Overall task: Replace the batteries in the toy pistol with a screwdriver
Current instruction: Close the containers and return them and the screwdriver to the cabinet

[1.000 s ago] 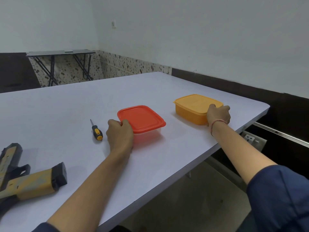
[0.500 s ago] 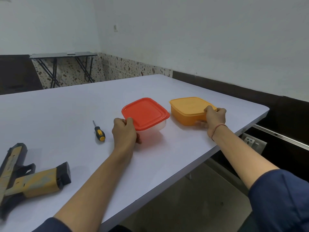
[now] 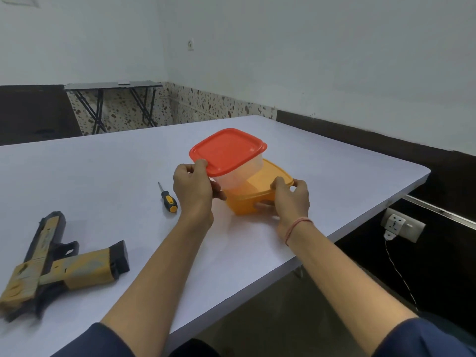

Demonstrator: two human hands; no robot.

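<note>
We curl our left grip (image 3: pixel 193 191) round the red-lidded box (image 3: pixel 229 150) | right grip (image 3: pixel 291 199) pinches the orange box (image 3: pixel 244 202) beneath it | screwdriver (image 3: pixel 168 199) just beside our left grip | toy pistol (image 3: pixel 59 264) well apart on the counter (image 3: pixel 322 163)
</note>
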